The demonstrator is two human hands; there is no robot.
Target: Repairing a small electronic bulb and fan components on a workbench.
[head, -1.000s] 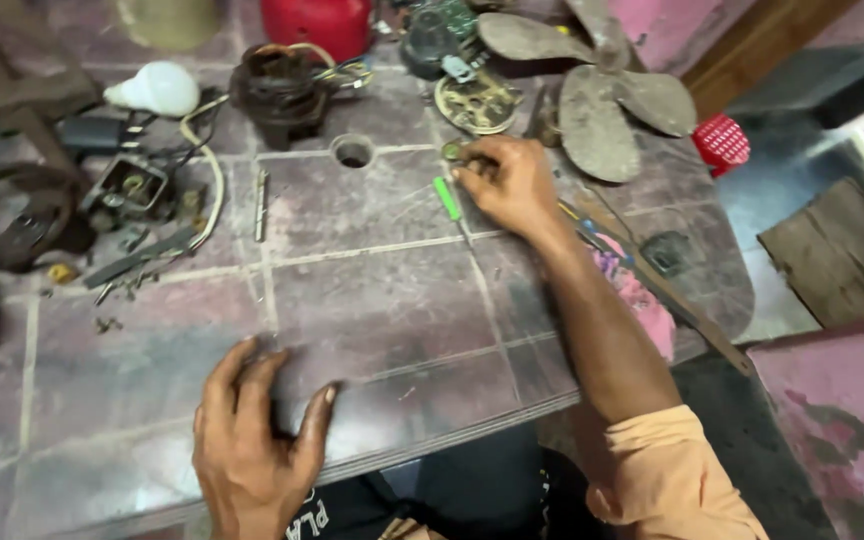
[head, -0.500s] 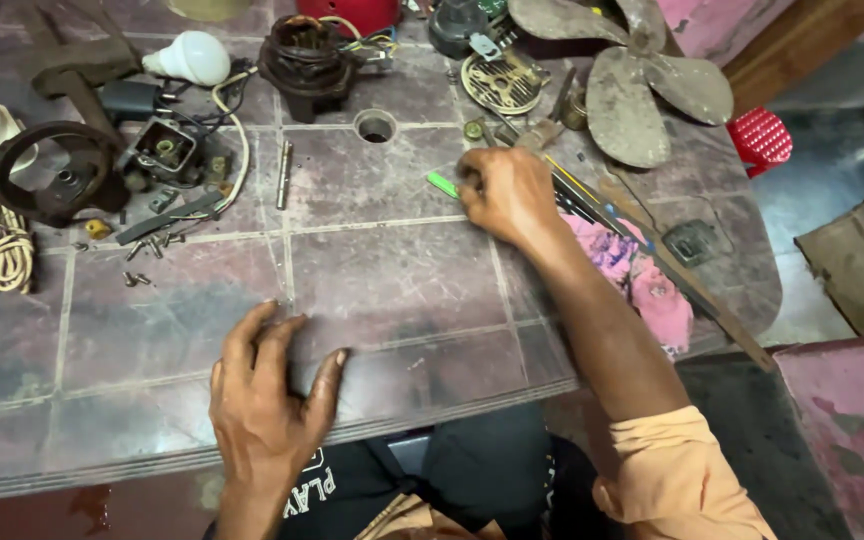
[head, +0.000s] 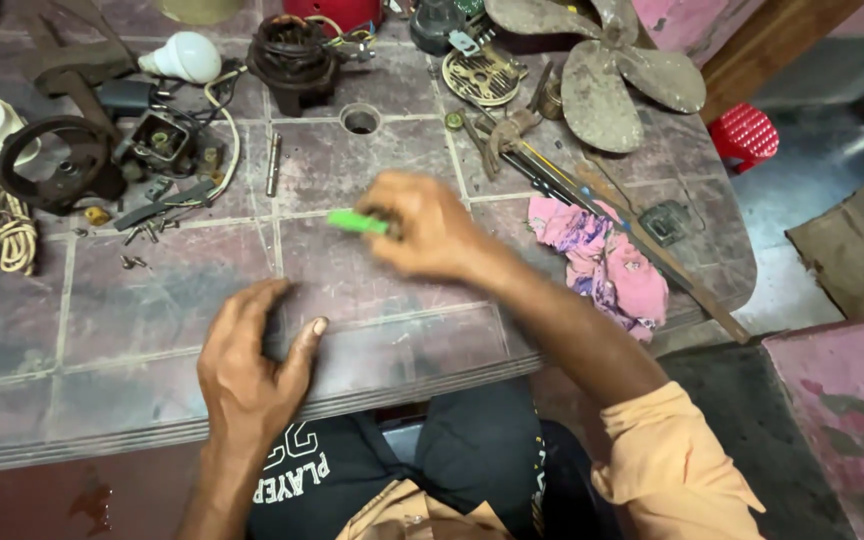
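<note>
I read this as the carrying step: my right hand (head: 430,228) is closed in a pinch around a small bright-green plastic-handled tool (head: 357,221), probably a little screwdriver, though motion blur hides its tip. The green handle sticks out to the left of the fingers, above the tiled stone worktop (head: 102,330). Taking the round hole in the worktop (head: 359,120) as my landmark, the tool hangs a little nearer to me than the hole and almost directly below it in the head view. My left hand (head: 250,370) holds nothing; it lies spread, palm down, flat on the worktop, nearer still to me than the hole and slightly left of it. Left of the hole stands a dark wound motor coil (head: 294,55), and beyond that a white light bulb (head: 185,57). Right of the hole lie a rusty three-bladed metal fan (head: 607,75) and, closer to me, a crumpled pink cloth (head: 607,262). A short grey metal rod (head: 273,163) lies just left of the hole. As I judge it, the next move calls for steadying the pinch and setting the tool's tip true on whatever it is to work on
</note>
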